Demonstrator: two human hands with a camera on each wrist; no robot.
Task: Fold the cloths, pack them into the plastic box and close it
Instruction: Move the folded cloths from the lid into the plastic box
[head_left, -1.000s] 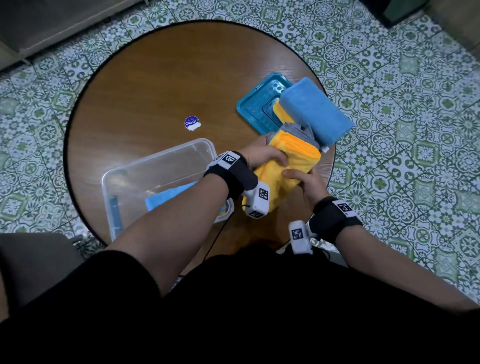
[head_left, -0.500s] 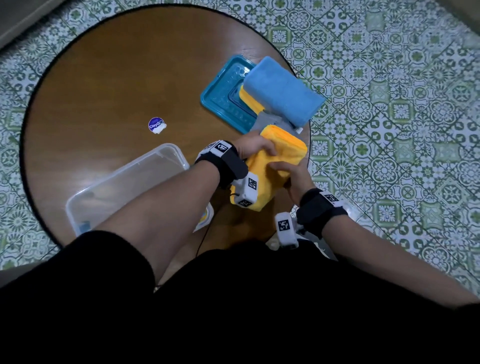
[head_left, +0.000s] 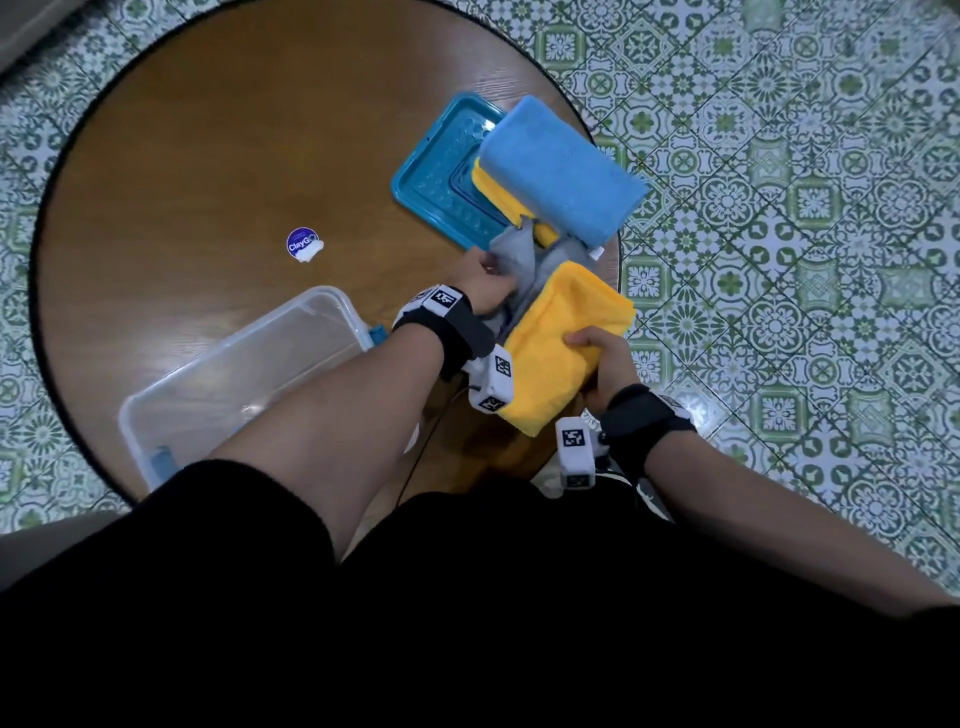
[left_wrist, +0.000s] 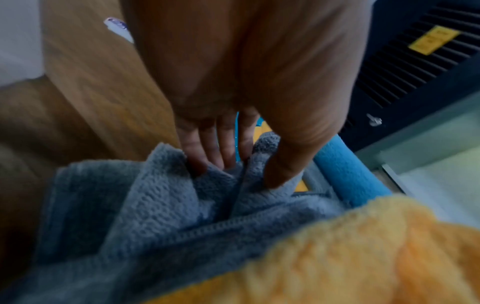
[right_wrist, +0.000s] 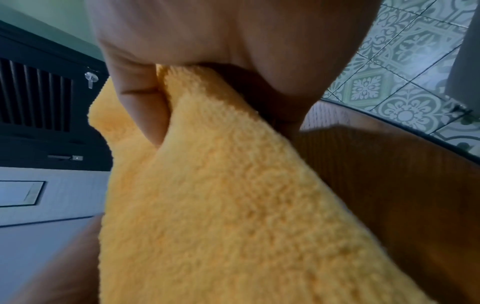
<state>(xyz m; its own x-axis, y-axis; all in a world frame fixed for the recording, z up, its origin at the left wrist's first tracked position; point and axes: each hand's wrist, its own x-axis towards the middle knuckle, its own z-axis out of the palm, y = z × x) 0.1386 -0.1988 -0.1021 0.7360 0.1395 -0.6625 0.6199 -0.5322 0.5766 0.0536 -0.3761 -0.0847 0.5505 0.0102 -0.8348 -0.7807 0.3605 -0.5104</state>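
Observation:
A folded yellow cloth (head_left: 558, 345) lies near the table's right edge, and my right hand (head_left: 602, 353) grips its near side, thumb on top (right_wrist: 140, 107). Beside it my left hand (head_left: 485, 288) pinches a grey cloth (head_left: 514, 260), its fingers (left_wrist: 207, 148) and thumb dug into the rumpled folds (left_wrist: 161, 205). A folded blue cloth (head_left: 558, 169) rests on another yellow cloth (head_left: 493, 189) across the teal lid (head_left: 434, 179). The clear plastic box (head_left: 218, 379) stands open at the near left, partly behind my left forearm.
A round purple sticker (head_left: 303, 244) lies on the brown round table (head_left: 234, 156). Patterned green floor tiles (head_left: 779, 208) surround it. A dark slatted cabinet (left_wrist: 415, 51) shows in the wrist views. A blue bit shows inside the box's near corner (head_left: 162, 460).
My left hand left the yellow cloth and moved up onto the grey cloth, pinching it. The right hand keeps its hold on the yellow cloth. The head view shifted.

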